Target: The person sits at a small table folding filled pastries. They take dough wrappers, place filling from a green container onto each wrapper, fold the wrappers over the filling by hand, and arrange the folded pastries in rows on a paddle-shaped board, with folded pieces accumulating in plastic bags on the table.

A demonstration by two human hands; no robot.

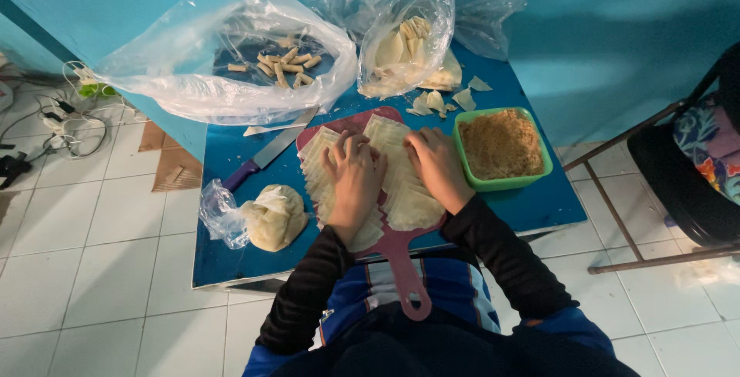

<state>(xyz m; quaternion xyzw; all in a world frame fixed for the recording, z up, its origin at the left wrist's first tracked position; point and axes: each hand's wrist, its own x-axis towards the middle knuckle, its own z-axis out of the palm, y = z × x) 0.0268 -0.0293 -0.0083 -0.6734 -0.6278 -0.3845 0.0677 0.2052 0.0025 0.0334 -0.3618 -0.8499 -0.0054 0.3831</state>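
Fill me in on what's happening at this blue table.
A person has both hands on thin pastry sheets fanned over a pink cutting board; the left hand and right hand press flat, gripping nothing. A green tub of crumbly filling sits at right, finished rolls in an open plastic bag, and a knife at left.

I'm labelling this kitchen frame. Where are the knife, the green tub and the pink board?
knife [271, 151], head view, on the flat of the blade.
green tub [461, 155], head view, on its left rim.
pink board [404, 269], head view, on the handle, below the wrappers.
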